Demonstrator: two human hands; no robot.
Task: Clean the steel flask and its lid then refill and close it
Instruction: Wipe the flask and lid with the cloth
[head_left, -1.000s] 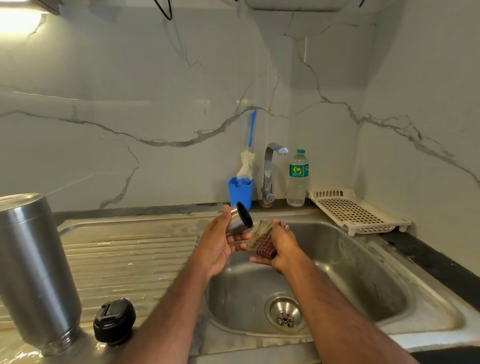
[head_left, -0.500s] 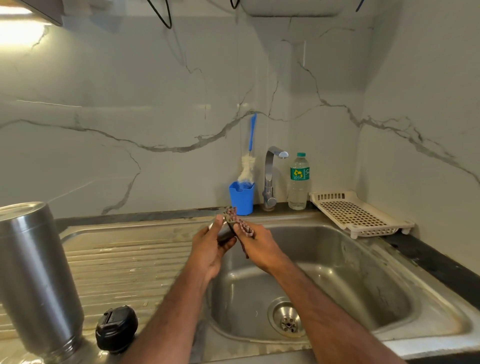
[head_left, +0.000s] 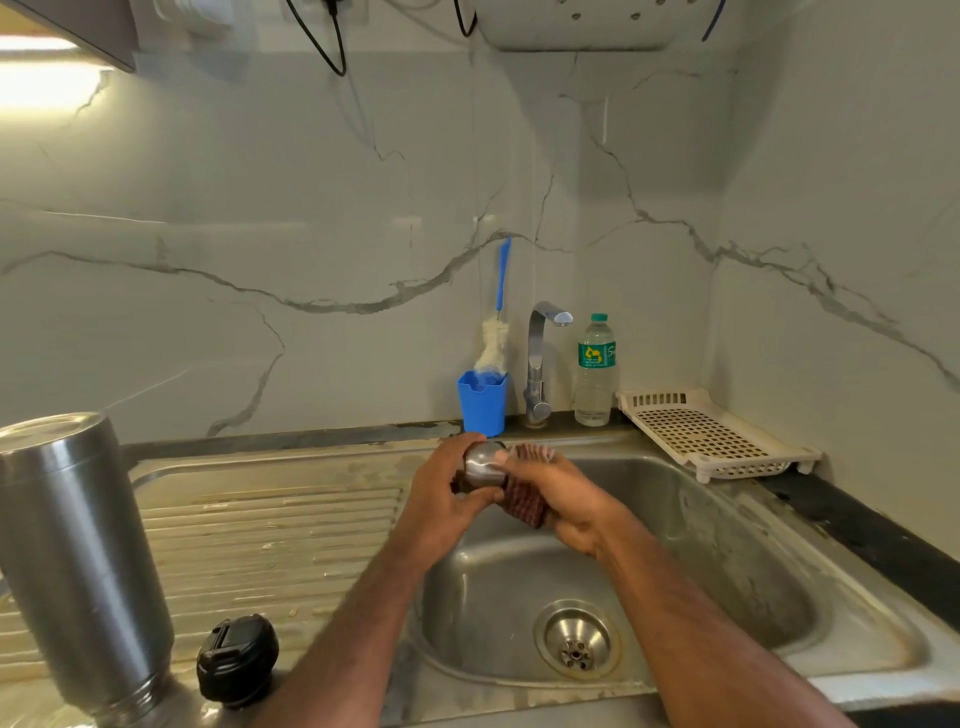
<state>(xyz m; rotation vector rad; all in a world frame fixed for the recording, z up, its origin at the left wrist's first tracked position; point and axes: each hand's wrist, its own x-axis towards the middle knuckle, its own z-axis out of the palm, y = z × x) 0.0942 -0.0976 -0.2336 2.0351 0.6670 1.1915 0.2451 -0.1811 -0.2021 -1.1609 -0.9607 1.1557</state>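
Above the sink basin (head_left: 727, 582) my left hand (head_left: 441, 509) grips a small steel cup lid (head_left: 483, 465), its rounded closed end turned toward me. My right hand (head_left: 561, 504) holds a dark red scrub pad (head_left: 524, 501) and presses it against the lid's right side. The steel flask (head_left: 78, 561) stands upside down at the near left on the draining board. A black stopper cap (head_left: 237, 659) sits beside it on the right.
A tap (head_left: 540, 358) rises behind the sink, its spout dry. Left of it a blue holder (head_left: 482, 402) carries a bottle brush (head_left: 496, 332). A plastic water bottle (head_left: 596, 370) and a cream perforated tray (head_left: 711, 434) stand at the back right.
The lid has been turned in my left hand: its dark open mouth showed before, now its closed end faces me. My right hand with the scrub pad moved from over the lid to its right side.
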